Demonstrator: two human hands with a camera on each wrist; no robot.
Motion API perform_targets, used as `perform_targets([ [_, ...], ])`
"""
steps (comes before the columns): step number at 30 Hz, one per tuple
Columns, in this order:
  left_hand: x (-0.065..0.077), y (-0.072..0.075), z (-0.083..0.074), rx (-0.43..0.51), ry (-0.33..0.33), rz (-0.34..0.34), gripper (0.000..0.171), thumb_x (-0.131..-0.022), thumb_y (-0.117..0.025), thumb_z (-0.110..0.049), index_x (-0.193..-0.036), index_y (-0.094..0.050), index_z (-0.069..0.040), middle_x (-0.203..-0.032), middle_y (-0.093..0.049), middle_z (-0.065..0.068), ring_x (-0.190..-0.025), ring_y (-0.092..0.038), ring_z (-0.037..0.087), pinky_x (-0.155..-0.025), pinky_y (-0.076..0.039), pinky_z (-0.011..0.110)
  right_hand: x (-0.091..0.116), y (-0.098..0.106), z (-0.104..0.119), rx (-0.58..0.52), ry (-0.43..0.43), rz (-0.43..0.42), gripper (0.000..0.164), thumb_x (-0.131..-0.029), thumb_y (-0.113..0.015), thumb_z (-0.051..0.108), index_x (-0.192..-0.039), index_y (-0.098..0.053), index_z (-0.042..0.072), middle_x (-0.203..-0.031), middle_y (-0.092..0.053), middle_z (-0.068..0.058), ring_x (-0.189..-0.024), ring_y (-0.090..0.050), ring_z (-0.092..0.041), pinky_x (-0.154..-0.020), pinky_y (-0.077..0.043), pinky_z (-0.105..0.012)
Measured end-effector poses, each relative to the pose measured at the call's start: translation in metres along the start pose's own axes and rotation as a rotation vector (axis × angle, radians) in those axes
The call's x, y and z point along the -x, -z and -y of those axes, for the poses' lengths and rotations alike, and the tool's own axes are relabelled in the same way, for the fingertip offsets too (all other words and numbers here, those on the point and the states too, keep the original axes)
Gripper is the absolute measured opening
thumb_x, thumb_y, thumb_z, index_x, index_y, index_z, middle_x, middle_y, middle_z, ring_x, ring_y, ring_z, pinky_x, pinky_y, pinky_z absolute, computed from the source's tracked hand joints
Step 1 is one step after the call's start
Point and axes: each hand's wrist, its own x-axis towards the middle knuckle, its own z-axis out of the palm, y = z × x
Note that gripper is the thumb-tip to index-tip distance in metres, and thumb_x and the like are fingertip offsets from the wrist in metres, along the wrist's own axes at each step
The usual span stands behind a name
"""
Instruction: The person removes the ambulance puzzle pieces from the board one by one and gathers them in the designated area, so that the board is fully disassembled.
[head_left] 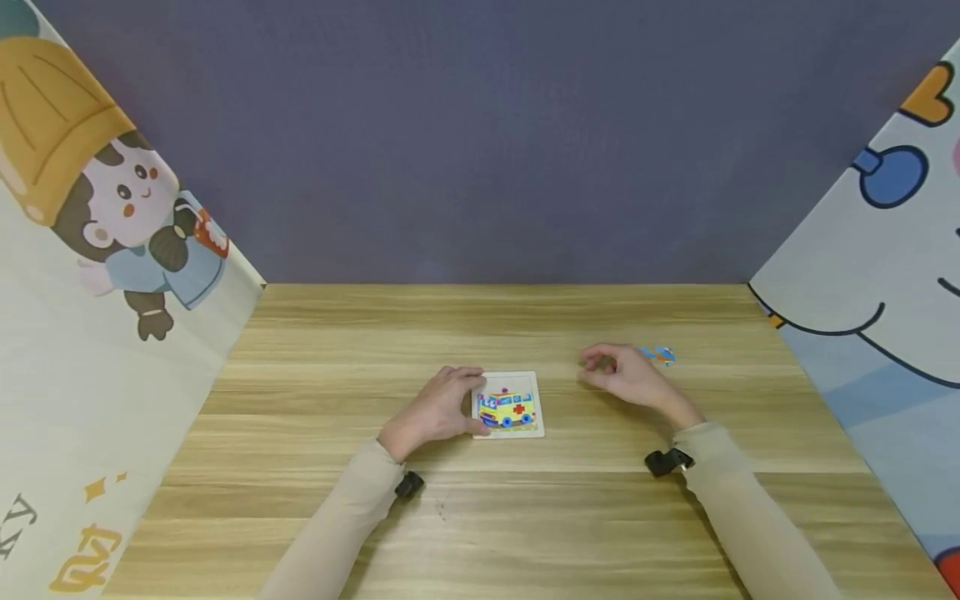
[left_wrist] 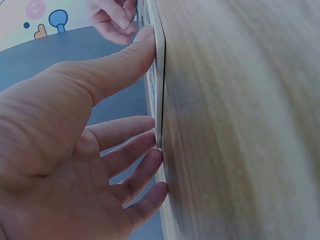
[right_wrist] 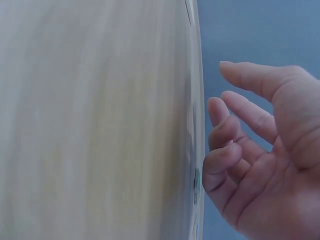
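Observation:
A small square jigsaw puzzle (head_left: 508, 408) in a pale frame lies flat on the table, its picture a yellow ambulance with a red cross. My left hand (head_left: 442, 406) holds the puzzle at its left side, thumb at the near corner and fingers at the far one. In the left wrist view, the thumb (left_wrist: 120, 65) rests at the frame's edge. My right hand (head_left: 626, 375) is to the right of the puzzle, its fingers loosely curled. The right wrist view shows nothing between its thumb and fingers (right_wrist: 225, 132). Blue and orange puzzle pieces (head_left: 665, 356) lie beside it, partly hidden by it.
The wooden table (head_left: 525, 525) meets a dark blue-grey panel (head_left: 495, 150) at the back. Panels with cartoon prints stand at the left (head_left: 172, 350) and right (head_left: 862, 250). A small black device (head_left: 667, 461) sits on the right wrist, and another (head_left: 408, 484) on the left.

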Motion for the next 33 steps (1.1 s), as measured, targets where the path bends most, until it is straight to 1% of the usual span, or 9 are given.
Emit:
perform_targets([
  [4,-0.001,0.000,0.000,-0.006,0.001,0.000,0.088,-0.082,-0.093,-0.037,-0.153,-0.056,-0.003,-0.167,-0.046,0.009,-0.154,-0.041,0.034,-0.131,-0.032,0.052,-0.001,-0.007,0.009,0.013,0.016,0.010,0.036,-0.098,-0.079,0.023,-0.130,-0.073,0.008,-0.108,-0.076,-0.005,-0.072,-0.057,-0.013,-0.060,-0.045,-0.024],
  [11,-0.001,-0.001,0.001,-0.008,0.006,-0.002,0.088,-0.081,-0.093,-0.037,-0.153,-0.056,-0.004,-0.168,-0.046,0.008,-0.155,-0.040,0.033,-0.132,-0.030,0.051,-0.003,-0.017,0.023,-0.011,0.051,0.051,0.032,-0.098,-0.078,0.020,-0.128,-0.074,0.008,-0.108,-0.076,-0.004,-0.072,-0.059,-0.014,-0.062,-0.048,-0.025],
  [18,-0.002,-0.001,0.000,-0.002,0.009,0.001,0.087,-0.082,-0.093,-0.037,-0.153,-0.056,-0.004,-0.168,-0.046,0.008,-0.155,-0.039,0.033,-0.132,-0.030,0.051,-0.007,-0.026,0.034,-0.028,0.082,0.078,0.031,-0.099,-0.077,0.020,-0.127,-0.074,0.007,-0.106,-0.076,-0.004,-0.071,-0.058,-0.014,-0.060,-0.047,-0.024],
  [24,-0.002,0.000,0.000,-0.006,0.010,0.001,0.087,-0.081,-0.093,-0.037,-0.153,-0.056,-0.004,-0.168,-0.046,0.007,-0.155,-0.039,0.033,-0.132,-0.029,0.051,-0.009,-0.033,0.043,-0.029,0.095,0.108,0.031,-0.099,-0.077,0.021,-0.128,-0.074,0.009,-0.107,-0.077,-0.002,-0.077,-0.065,-0.011,-0.065,-0.053,-0.025],
  [29,-0.003,0.000,-0.001,-0.010,0.015,0.003,0.087,-0.081,-0.094,-0.037,-0.153,-0.056,-0.004,-0.168,-0.046,0.007,-0.154,-0.040,0.033,-0.132,-0.030,0.052,-0.012,-0.039,0.051,-0.063,0.106,0.129,0.033,-0.098,-0.078,0.021,-0.128,-0.074,0.008,-0.107,-0.077,-0.004,-0.077,-0.065,-0.012,-0.064,-0.053,-0.025],
  [33,-0.003,-0.001,-0.001,-0.013,0.015,0.003,0.086,-0.081,-0.094,-0.037,-0.152,-0.057,-0.003,-0.167,-0.047,0.008,-0.153,-0.041,0.034,-0.131,-0.032,0.052,-0.014,-0.045,0.056,-0.153,0.098,0.175,0.036,-0.099,-0.076,0.019,-0.131,-0.071,0.003,-0.111,-0.076,-0.011,-0.077,-0.069,-0.015,-0.062,-0.058,-0.027],
])
